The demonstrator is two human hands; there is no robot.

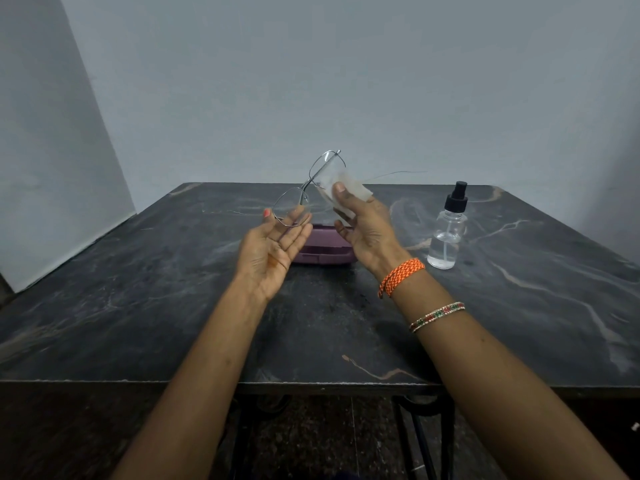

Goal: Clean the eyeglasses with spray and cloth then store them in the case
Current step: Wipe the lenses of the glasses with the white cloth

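Thin metal-framed eyeglasses (289, 206) hang tilted in the air above the table, temples unfolded. My left hand (273, 258), palm up, holds the lower lens between thumb and fingertips. My right hand (367, 233) pinches a small white cloth (360, 192) round the upper lens, thumb on the near side. A purple glasses case (322, 256) lies shut on the table just behind and below both hands, partly hidden by them. A clear spray bottle (446, 237) with a black pump top stands upright to the right of my right hand.
The dark marble table (173, 306) has its front edge near me, with metal legs below it. A pale wall stands behind the table, and a white board leans at the left.
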